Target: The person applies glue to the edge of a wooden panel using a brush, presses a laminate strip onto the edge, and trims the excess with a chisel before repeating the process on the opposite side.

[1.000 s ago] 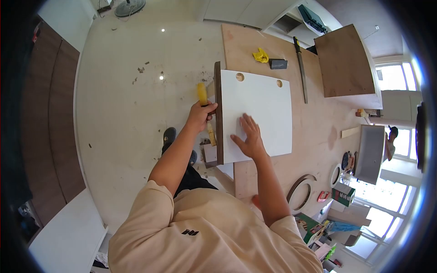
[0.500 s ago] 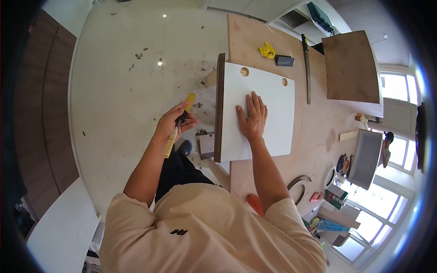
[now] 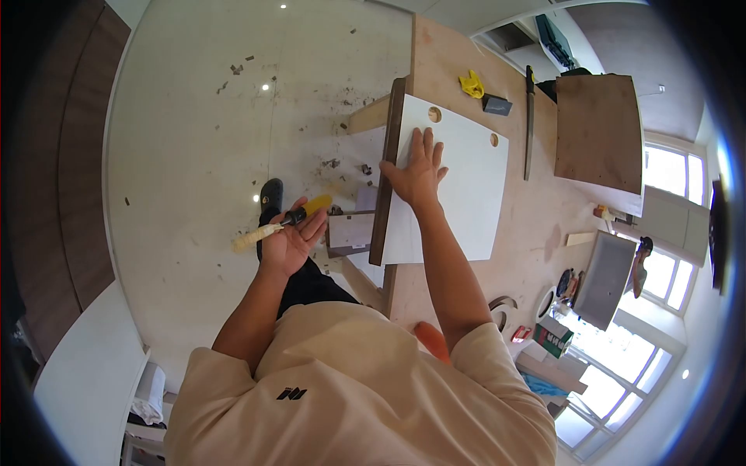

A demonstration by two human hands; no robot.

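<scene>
My right hand (image 3: 420,175) lies palm down on a white cabinet panel (image 3: 466,210), fingers spread and thumb over its dark brown edge strip (image 3: 390,167). Two round holes are cut near the panel's far end. To the left, my left hand (image 3: 291,242) is turned palm up, out over the floor. Across its palm and fingers rests a yellow-handled tool (image 3: 317,205), with a black middle and a pale, wrapped-looking other end. The tool's exact kind cannot be made out. Beneath the panel is a wooden worktable (image 3: 435,299).
On the table lie a yellow crumpled item (image 3: 471,84), a dark block (image 3: 497,104) and a long saw-like blade (image 3: 530,124). A brown-topped box (image 3: 598,132) stands at the right. Scraps litter the floor (image 3: 194,155). Another person (image 3: 641,268) is far right.
My left hand has turned palm up and its fingers have loosened under the tool. My right hand has slid toward the panel's dark edge, and the panel appears slightly rotated in view.
</scene>
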